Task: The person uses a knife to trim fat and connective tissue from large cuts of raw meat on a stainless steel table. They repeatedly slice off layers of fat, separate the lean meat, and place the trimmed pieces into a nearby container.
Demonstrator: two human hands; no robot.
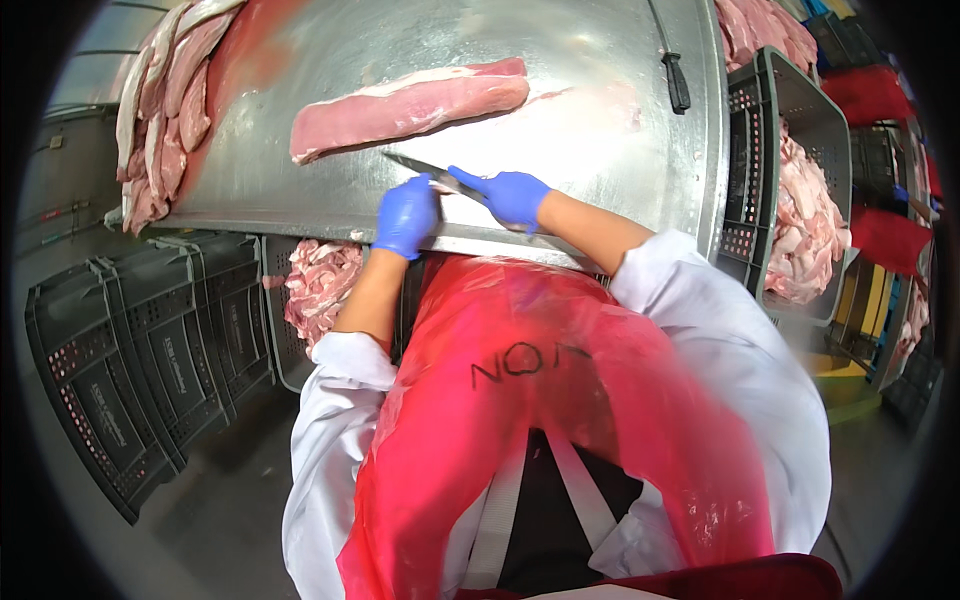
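Observation:
My right hand, in a blue glove, grips a knife by its handle, its blade pointing left along the front of the steel table. My left hand, also gloved, is closed at the near edge beside the blade; a small pale bit shows at its fingertips, too small to make out. A long strip of pink pork loin with a white fat edge lies flat beyond both hands. A black-handled sharpening steel lies near the table's right edge.
Meat strips are piled at the table's left edge. Stacked grey crates stand lower left. A crate of trimmings sits below the front edge; another crate with meat is at the right, more meat behind it.

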